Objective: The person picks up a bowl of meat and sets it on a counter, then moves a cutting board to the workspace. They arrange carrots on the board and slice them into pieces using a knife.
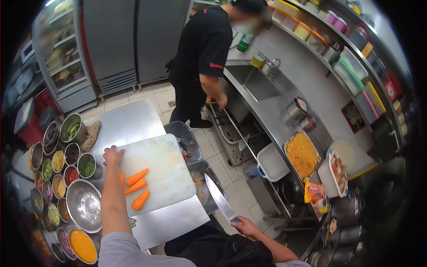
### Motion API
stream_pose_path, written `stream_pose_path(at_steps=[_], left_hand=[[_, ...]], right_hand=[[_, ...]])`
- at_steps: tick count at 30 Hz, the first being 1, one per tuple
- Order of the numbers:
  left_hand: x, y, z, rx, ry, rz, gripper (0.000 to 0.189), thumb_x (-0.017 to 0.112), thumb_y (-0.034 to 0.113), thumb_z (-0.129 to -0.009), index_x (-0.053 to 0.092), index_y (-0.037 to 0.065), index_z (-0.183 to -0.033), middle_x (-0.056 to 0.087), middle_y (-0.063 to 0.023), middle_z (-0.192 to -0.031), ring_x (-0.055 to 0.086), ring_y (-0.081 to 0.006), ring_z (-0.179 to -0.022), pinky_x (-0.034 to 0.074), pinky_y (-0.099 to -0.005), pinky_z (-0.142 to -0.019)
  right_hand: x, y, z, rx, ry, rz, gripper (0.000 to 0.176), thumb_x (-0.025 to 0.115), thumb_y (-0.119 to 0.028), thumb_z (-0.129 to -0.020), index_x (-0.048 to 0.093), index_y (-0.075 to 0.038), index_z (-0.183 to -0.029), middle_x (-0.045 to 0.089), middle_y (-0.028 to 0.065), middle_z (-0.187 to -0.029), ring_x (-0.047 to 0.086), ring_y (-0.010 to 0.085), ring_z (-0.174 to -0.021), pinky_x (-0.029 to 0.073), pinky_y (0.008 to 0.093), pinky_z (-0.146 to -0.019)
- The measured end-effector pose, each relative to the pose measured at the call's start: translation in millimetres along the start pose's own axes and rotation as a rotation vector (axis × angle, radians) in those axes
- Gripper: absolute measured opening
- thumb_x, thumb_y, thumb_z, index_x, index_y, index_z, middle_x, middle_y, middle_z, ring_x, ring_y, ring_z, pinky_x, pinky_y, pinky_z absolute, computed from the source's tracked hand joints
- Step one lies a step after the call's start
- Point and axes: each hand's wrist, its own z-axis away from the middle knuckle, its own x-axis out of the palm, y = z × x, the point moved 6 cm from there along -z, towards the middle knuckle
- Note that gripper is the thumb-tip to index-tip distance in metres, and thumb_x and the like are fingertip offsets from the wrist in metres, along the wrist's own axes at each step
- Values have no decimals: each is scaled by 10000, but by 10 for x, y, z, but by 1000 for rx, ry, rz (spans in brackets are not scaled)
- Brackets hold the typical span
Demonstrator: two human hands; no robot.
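My right hand (244,226) is closed round the handle of a large kitchen knife (219,196). The blade points up and away, over the bins beside the table. At the far left corner of a white cutting board (162,167), my left hand (114,156) grips the edge, its fingertips partly hidden. Several peeled orange carrots (135,186) lie on the board's left part, near my left forearm. A wide steel bowl (83,205) stands left of that forearm.
Several steel containers of cut vegetables (58,161) crowd the table's left side. Bins (184,141) stand past the right edge. A co-worker (195,62) in black bends near the sink (260,82). A counter to the right holds a tray of orange shreds (302,155).
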Motion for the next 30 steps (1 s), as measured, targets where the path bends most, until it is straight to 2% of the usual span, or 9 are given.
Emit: stream_pose_path(at_steps=[4, 6, 7, 9, 11, 15, 18, 21, 30], left_hand=[[249, -155, -128, 33, 96, -114, 757, 736, 569, -846, 553, 155, -1453, 575, -158, -1425, 504, -398, -1345, 445, -484, -1112], [794, -315, -582, 85, 63, -124, 834, 685, 654, -839, 519, 166, -1495, 496, -143, -1542, 469, -363, -1399, 381, -475, -1169], [815, -295, -475, 106, 15, 148, 822, 644, 639, -873, 475, 178, -1533, 568, -177, -1453, 444, -394, -1411, 326, -518, -1197], [999, 50, -694, -61, 253, -80, 662, 644, 519, -911, 494, 289, -1513, 409, -155, -1591, 332, -429, -1465, 262, -757, -1118], [444, 718, 60, 95, 147, 41, 644, 646, 511, -912, 508, 291, -1502, 288, -125, -1662, 181, -472, -1530, 157, -855, -1077], [352, 997, 524, 51, -38, 118, 760, 672, 577, -887, 465, 234, -1533, 255, -128, -1675, 136, -472, -1542, 150, -831, -1111], [478, 812, 512, 13, -160, 43, 803, 727, 548, -861, 451, 198, -1529, 283, -122, -1649, 81, -454, -1552, 188, -834, -1102], [401, 913, 568, -12, -167, -26, 808, 760, 529, -842, 462, 196, -1515, 308, -117, -1626, 69, -439, -1555, 205, -845, -1087], [550, 976, 915, 33, -155, -18, 844, 813, 481, -794, 456, 209, -1509, 296, -58, -1635, 54, -408, -1564, 212, -853, -1080]], right_hand=[[-108, 49, -90, 65, -64, -188, 252, 734, -249, -967, 585, -61, -1043, 528, 3, -656, 468, 114, -487, 407, 291, -449], [-123, 144, -156, 53, -87, -149, 238, 728, -236, -969, 585, -55, -1029, 540, 3, -678, 480, 109, -506, 411, 288, -458], [-181, 185, -195, 22, -42, -142, 224, 722, -222, -971, 586, -50, -1015, 552, 3, -700, 491, 103, -525, 416, 285, -467], [-271, 730, -385, 43, -176, -77, 200, 707, -201, -977, 587, -43, -1003, 565, 1, -726, 509, 98, -562, 428, 280, -497], [-434, 857, -573, 3, -124, -109, 159, 668, -165, -991, 590, -27, -975, 586, -5, -772, 547, 85, -660, 454, 266, -581], [-526, 828, -641, -161, -87, -66, 209, 643, -137, -1003, 633, -29, -1182, 621, -16, -830, 546, 81, -674, 426, 264, -583], [-414, 332, -520, 35, -81, -94, 229, 689, -168, -975, 646, -22, -1146, 661, 12, -882, 580, 96, -721, 466, 272, -629], [-651, 1136, -1041, -122, -55, -42, 251, 703, -172, -953, 646, -23, -1147, 675, 21, -903, 597, 102, -768, 485, 282, -662], [-411, 814, -1144, -65, -126, -49, 284, 710, -197, -937, 651, -27, -1158, 697, 49, -924, 632, 134, -828, 524, 315, -735]])
